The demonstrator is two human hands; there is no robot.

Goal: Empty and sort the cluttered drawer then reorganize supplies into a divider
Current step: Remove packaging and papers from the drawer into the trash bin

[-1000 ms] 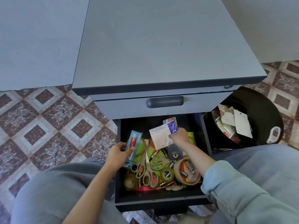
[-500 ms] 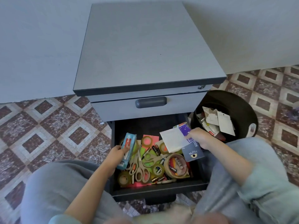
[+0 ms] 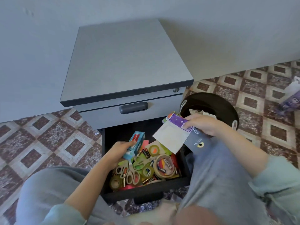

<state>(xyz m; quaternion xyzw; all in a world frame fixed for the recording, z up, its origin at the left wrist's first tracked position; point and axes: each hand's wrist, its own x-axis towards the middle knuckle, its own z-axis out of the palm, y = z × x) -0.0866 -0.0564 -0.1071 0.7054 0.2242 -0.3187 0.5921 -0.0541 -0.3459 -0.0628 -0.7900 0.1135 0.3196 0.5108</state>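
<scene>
The open black drawer point(image 3: 146, 194) of a grey cabinet point(image 3: 126, 62) is full of clutter: scissors point(image 3: 129, 172), tape rolls point(image 3: 164, 166), batteries point(image 3: 146, 152) and bright sticky notes. My left hand point(image 3: 118, 151) grips a blue and red box point(image 3: 135, 144) at the drawer's left side. My right hand point(image 3: 203, 125) holds a stack of flat items above the drawer's right edge: a white paper point(image 3: 170, 138), a purple packet point(image 3: 177, 121) and a dark grey card point(image 3: 197, 142).
A black round bin point(image 3: 227, 108) with paper scraps stands right of the cabinet, just behind my right hand. The upper drawer with its dark handle point(image 3: 134, 108) is closed. Patterned tile floor surrounds everything. My knees flank the drawer. A purple item point(image 3: 290, 98) lies far right.
My right hand has lifted the stack of papers out of the drawer and carried it rightward toward the bin. My left hand keeps its hold on the blue box. The view pulled back.
</scene>
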